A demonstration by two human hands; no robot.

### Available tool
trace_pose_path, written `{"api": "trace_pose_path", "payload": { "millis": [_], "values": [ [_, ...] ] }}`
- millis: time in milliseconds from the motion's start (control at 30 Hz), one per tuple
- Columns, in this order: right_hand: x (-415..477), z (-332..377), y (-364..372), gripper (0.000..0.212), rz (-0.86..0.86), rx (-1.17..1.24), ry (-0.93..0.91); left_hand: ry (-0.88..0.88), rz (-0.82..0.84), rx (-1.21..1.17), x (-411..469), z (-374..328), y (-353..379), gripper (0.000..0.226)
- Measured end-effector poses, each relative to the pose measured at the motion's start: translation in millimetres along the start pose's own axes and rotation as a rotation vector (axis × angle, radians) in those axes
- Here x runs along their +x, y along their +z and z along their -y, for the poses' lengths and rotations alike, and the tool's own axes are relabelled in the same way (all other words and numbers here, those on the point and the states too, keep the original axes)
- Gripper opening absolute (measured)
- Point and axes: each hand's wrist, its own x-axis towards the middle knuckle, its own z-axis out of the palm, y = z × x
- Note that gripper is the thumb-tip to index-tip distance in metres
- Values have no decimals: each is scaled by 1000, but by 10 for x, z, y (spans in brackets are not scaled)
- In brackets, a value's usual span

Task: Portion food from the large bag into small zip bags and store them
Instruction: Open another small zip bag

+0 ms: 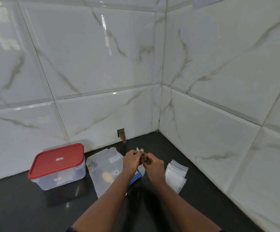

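The large clear bag (102,166) lies flat on the black counter (35,206), with a few pieces of food left inside near its lower middle. Above its right edge both my hands meet. My left hand (131,160) and my right hand (153,163) pinch a small clear zip bag (138,149) between them; its top corner sticks up past my fingers and its lower part hangs below them. Whatever it contains is hidden by my fingers. A stack of several small zip bags (176,174) lies to the right of my hands.
A clear plastic container with a red lid (59,161) stands shut at the left against the wall. Marble-look tiled walls meet in a corner behind. A small hole (121,133) in the back wall sits just above the counter. A blue item (135,179) peeks from under my left forearm.
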Motion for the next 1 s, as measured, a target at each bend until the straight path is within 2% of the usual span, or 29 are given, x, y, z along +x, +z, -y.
{"api": "trace_pose_path", "payload": {
  "millis": [100,167,267,367,467,700,867,1000],
  "values": [
    [-62,-15,-96,9,-37,57,-18,-117,125,-262,-104,3,21,29],
    [-113,-24,-154,10,-58,114,-7,-121,191,-335,-179,23,31,32],
    [-217,24,-243,12,-57,226,26,-53,255,-336,-281,62,82,37],
    [-282,64,-288,18,-66,337,77,-1,195,-277,-369,89,94,33],
    [-302,99,-363,6,-122,466,169,71,182,-251,-428,108,88,26],
    [-440,83,-459,26,-141,840,312,16,301,-413,-604,87,88,27],
    [-488,89,-481,30,-107,903,327,90,238,-312,-699,171,105,29],
    [-524,84,-500,29,-63,833,327,245,160,-75,-760,178,64,18]
  ]
}}
